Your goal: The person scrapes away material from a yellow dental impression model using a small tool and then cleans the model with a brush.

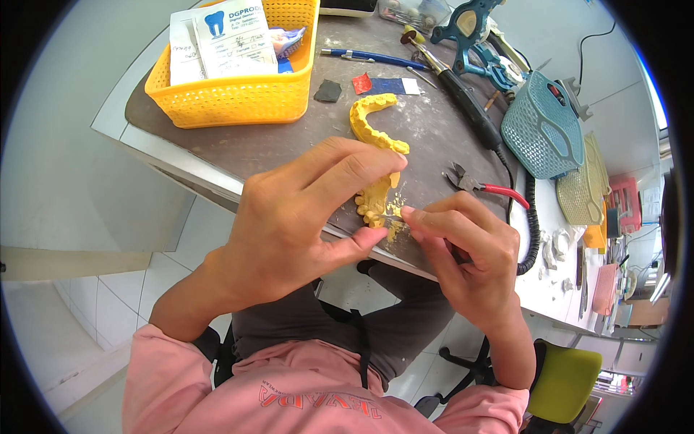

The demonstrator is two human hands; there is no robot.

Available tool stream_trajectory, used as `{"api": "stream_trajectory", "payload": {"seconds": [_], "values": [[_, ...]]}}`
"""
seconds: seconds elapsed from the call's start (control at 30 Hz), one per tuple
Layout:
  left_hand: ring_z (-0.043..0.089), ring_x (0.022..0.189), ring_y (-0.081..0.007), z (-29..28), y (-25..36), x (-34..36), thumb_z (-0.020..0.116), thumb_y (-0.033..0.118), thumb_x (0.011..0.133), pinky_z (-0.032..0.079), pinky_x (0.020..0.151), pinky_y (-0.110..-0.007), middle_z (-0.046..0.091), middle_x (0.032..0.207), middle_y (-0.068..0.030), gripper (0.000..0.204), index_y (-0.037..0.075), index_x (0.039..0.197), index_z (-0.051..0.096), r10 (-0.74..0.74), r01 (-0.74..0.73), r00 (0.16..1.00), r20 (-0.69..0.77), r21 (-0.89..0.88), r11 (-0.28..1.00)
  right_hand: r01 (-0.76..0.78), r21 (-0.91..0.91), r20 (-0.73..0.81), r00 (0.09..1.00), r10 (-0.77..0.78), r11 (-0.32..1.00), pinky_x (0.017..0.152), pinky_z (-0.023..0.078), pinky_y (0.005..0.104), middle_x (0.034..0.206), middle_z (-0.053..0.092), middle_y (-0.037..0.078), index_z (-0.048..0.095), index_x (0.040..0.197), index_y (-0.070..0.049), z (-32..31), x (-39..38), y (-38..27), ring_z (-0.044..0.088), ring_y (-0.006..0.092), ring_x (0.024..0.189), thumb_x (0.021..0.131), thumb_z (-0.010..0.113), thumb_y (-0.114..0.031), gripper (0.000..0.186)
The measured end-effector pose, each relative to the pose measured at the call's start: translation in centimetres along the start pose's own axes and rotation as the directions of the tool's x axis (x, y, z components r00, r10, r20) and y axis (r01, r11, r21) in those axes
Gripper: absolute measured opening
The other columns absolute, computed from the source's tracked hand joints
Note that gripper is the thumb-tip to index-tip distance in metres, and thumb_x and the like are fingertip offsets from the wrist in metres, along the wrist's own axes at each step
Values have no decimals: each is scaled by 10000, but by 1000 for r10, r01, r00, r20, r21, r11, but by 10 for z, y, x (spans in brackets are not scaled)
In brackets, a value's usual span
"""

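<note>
While the left hand (293, 206) holds the cast (374, 194): the right hand (470, 249) pinches a thin tool (390, 217), its metal tip at the near end of the cast.
Left hand: spread wide round the cast, thumb at the near end, fingers over the far end.
Right hand: narrow, thumb and forefinger together; it covers most of the tool, so the kind is hard to tell.
Cast: yellow, toothed, between the hands, near the front edge of the table (271, 145).
Crumbs (395, 233): yellow, scattered beside the cast.
Second cast (366, 130): yellow, curved, just beyond the left fingertips; I cannot tell whether they touch it.
Cutters (499, 191): red-handled, beyond the right hand.
Handpiece (470, 108): dark, lying slantwise beyond the cutters.
Pen (376, 58): blue, beyond the second cast.
Yellow basket (238, 105): at the left, holding papers (235, 47).
Blue basket (538, 126): right of the handpiece.
</note>
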State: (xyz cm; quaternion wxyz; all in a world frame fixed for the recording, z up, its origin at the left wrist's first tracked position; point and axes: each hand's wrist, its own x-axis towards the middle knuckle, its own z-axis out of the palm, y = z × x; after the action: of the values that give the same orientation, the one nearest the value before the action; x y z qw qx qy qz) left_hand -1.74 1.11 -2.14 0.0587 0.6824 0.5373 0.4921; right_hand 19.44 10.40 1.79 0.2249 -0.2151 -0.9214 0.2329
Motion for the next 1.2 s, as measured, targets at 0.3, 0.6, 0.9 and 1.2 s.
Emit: {"api": "stream_trajectory", "payload": {"seconds": [0.3,0.6,0.9,1.2], "values": [[724,1044,-243,-1,2,2,899,41,698,622,887,-331,710,1212,-113,638,45,1291,665,-3,3,1000,8,24,1000,67,-56,-86,994,-72,996,556,505,353,864,676,77,772,1088,-100,7,0,0,666,223,635,846,730,42,283],[718,980,-227,1,0,-1,909,69,701,619,883,-325,714,1181,-105,628,34,1282,674,36,-35,999,-25,25,999,-7,35,-9,1000,7,999,554,507,355,857,679,70,771,1080,-95,1,-2,2,662,229,619,859,708,37,265],[700,877,-221,2,-3,0,915,83,666,601,813,-324,728,1094,-102,663,30,1284,683,54,-51,997,-61,55,997,90,-112,-89,991,-101,990,540,507,337,865,681,54,779,1096,-124,9,2,6,679,195,630,842,752,15,291],[740,941,-219,-1,0,4,889,62,667,607,877,-320,742,1121,-120,665,42,1299,682,-31,31,999,-27,-6,999,140,-115,-104,983,-152,983,554,512,344,866,672,53,774,1089,-127,11,8,12,696,208,673,850,757,0,272]]}}
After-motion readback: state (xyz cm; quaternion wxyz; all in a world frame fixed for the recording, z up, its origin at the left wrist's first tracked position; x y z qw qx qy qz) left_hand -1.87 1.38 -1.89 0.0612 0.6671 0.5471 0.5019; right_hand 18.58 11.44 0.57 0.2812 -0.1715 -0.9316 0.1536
